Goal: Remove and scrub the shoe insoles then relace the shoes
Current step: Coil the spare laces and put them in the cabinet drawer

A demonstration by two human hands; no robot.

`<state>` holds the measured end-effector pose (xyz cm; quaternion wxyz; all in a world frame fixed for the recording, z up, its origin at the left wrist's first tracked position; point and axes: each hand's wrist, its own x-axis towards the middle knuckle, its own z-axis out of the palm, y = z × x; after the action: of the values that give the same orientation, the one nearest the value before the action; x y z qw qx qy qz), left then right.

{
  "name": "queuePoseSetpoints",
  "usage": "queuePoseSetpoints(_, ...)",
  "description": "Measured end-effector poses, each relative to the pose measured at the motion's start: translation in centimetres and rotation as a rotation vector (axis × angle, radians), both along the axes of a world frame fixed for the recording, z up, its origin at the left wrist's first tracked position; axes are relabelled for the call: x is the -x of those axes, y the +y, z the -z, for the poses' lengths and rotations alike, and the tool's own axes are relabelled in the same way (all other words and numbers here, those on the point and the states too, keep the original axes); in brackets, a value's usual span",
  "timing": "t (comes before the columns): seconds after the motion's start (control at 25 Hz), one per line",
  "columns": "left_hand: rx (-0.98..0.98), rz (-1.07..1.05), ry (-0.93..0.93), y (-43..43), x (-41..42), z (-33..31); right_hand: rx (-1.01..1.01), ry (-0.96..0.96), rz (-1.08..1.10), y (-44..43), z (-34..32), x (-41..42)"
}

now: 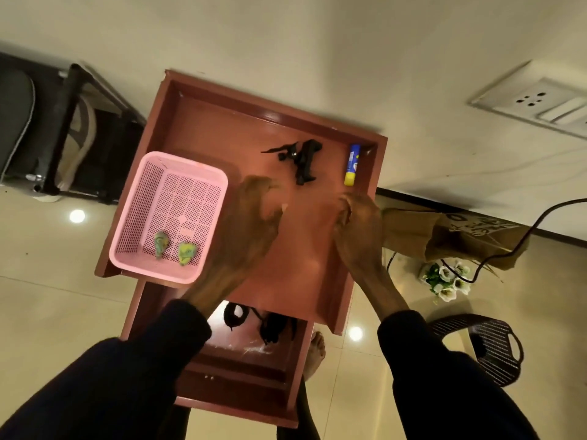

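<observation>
Two green-yellow pieces (161,243) (186,253), one pink basket (136,201)

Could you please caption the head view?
Above a red table with a pink basket, left hand and right hand reach forward.

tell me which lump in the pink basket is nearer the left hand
The yellower lump, on the right of the pair; the greener lump sits farther from the left hand.

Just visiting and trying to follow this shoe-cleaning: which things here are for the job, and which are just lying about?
Job, probably: green-yellow scrub pads, pink basket holding them, black laces on the lower shelf.

Lying about: glue stick, unidentifiable black object on the table, paper bag, flowers.
</observation>
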<state>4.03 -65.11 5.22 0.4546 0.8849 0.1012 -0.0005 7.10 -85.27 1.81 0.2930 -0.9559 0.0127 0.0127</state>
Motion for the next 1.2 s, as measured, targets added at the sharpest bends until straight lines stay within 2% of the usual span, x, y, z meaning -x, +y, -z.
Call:
queuePoseSetpoints(0.12, -0.258, 0.051, -0.121, -1.1, -5.2, 0.5, 0.132, -0.047, -0.012, -0.8, 0.7, -4.1)
queuePoseSetpoints(0.32, -0.387, 0.214, 0.089, -2.4, -10.5, 1.4, 0.330, -0.020, -0.080, -0.3, 2.5, -8.3)
queuePoseSetpoints(0.6, -0.582, 0.223, 0.058, -1.3, -9.9, 2.5, 0.415, 0.080, -0.041, 1.7, 3.9, -9.0)
queuePoseSetpoints(0.76, -0.503, 0.245, -0.010, 0.2, -3.8, 3.0, 0.297, 0.117, -0.025, 2.7, 3.1, -2.8)
queuePoseSetpoints(0.88, -0.397, 0.260, -0.076, 1.0, 4.3, 2.2, 0.188, 0.162, 0.030, 3.4, 3.3, 5.4)
queuePoseSetpoints(1.12, -0.316, 0.446, 0.011, 6.3, 22.3, 1.3, -0.161, 0.298, 0.224, 6.9, 2.0, 22.5)
queuePoseSetpoints(1.2, -0.332, 0.503, 0.082, 9.6, 26.6, 2.0, -0.217, 0.354, 0.248, 9.6, 2.0, 27.5)
